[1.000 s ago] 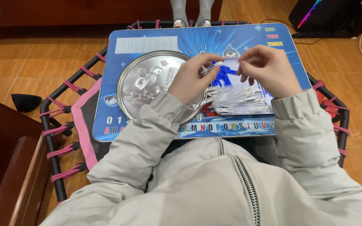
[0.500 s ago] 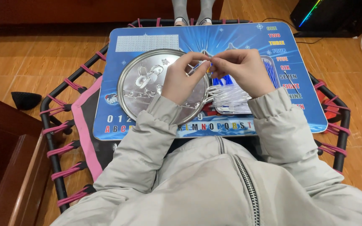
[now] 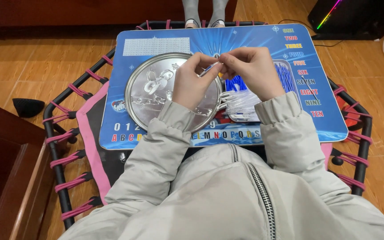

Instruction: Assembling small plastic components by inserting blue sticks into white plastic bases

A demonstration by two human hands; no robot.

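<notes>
My left hand [image 3: 193,84] and my right hand [image 3: 253,71] meet fingertip to fingertip over a blue printed lap board [image 3: 263,40]. Between them they pinch a small thin blue and white piece [image 3: 213,67]; its exact shape is too small to tell. Under my left hand lies a round silver metal tray [image 3: 156,89] with an embossed figure. Below my right hand sits a heap of clear small packets [image 3: 241,104], and a bundle of thin blue strips [image 3: 285,75] lies beside it to the right.
The board rests on a small trampoline with a black frame [image 3: 52,138] and pink straps. A dark wooden piece of furniture [image 3: 5,178] stands at the left. Another person's feet in grey socks [image 3: 203,11] stand beyond the board. A black device with coloured lights [image 3: 347,15] sits top right.
Both hands have shifted left together, from over the clear packets toward the edge of the silver tray, still pinching the small piece between them.
</notes>
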